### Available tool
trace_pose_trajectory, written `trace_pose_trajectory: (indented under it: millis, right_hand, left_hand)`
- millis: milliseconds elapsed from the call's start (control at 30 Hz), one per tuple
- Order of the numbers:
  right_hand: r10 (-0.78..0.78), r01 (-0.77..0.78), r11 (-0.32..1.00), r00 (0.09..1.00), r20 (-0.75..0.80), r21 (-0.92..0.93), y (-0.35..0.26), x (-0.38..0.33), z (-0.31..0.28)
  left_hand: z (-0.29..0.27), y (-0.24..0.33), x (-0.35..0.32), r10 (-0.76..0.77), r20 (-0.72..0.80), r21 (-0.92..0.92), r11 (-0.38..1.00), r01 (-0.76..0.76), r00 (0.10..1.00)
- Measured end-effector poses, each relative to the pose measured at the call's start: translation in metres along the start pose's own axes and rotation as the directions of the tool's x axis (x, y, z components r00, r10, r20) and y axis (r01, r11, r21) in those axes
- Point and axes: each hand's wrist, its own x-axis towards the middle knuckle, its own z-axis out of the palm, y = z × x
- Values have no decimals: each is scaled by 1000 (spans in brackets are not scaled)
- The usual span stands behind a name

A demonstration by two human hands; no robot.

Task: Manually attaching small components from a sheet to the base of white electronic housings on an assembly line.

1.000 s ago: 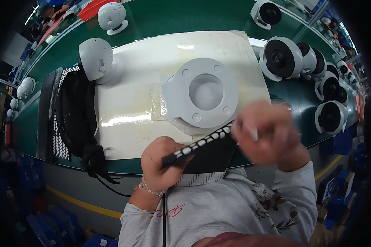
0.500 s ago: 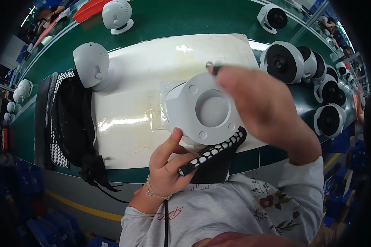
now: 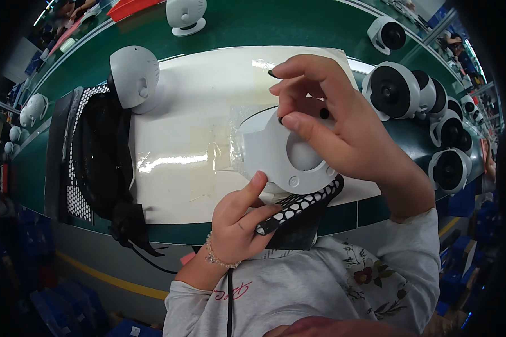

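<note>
A white round fan base (image 3: 258,145) lies underside up, with a round recess in its middle. My left hand (image 3: 239,222) is closed around the near edge of the base and a black strip (image 3: 301,210) with white oval spots. Over the far side of the base, my right hand (image 3: 331,123) curves with thumb and index finger apart. A small dark pad (image 3: 272,73) appears to cling to its index fingertip. Its thumb tip is at the base's upper left, with another dark spot (image 3: 281,119) beside it. A black round pad (image 3: 324,113) sits on the base, partly framed by my fingers.
White cardboard (image 3: 174,135) covers the middle of the green bench. A white fan (image 3: 134,78) and a black pouch (image 3: 101,151) stand at left. Several white fans with black fronts (image 3: 388,91) crowd the right side. Another person's arm (image 3: 76,11) shows far left.
My right hand has come down to the left, with its thumb now at the base's upper left. A black pad now shows on the base. The whole view has shifted slightly.
</note>
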Motion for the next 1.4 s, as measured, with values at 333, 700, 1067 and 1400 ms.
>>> trace_pose_trajectory:
  millis: [333,700,1067,1400]
  right_hand:
    - [-85,85,996,995,-46,8,4,-13,7]
    - [105,-101,992,993,-54,71,-3,-5,3]
    - [-56,80,803,997,60,-590,-25,-32,1]
    - [22,-43,934,998,-64,-355,-10,-56,21]
  left_hand:
    - [1,1,-2,-28,-2,-21,999,28,1000]
    - [0,2,0,-30,4,-7,1000,30,1000]
    - [0,1,-1,-63,-8,-15,998,63,998]
    - [1,1,1,-67,-22,-48,997,65,998]
